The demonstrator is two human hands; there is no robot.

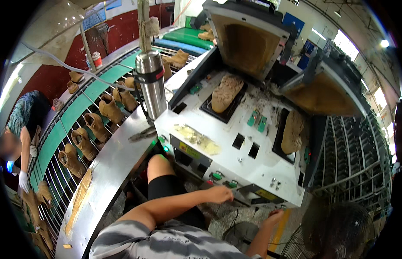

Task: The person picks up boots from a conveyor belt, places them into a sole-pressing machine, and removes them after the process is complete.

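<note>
My left hand point(220, 194) is closed in a loose fist at the front panel of a white machine point(201, 123), just below a green push button point(231, 184). Lower and to the right, my right hand point(273, 217) has its fingers curled by the machine's front edge. Nothing shows in either hand. Two raised lids, a left one point(246, 41) and a right one point(328, 88), have brown inner faces. Below them lie two tan, crumpled shoe-shaped pieces, one at the left point(227, 93) and one at the right point(293, 131), each on a black plate.
A steel thermos point(150, 84) and dark pliers point(141, 134) are on the metal side table point(112, 172). Several tan boots point(96, 126) line a curved conveyor at the left. A gloved co-worker point(23, 142) bends over it. A floor fan point(339, 233) stands at lower right.
</note>
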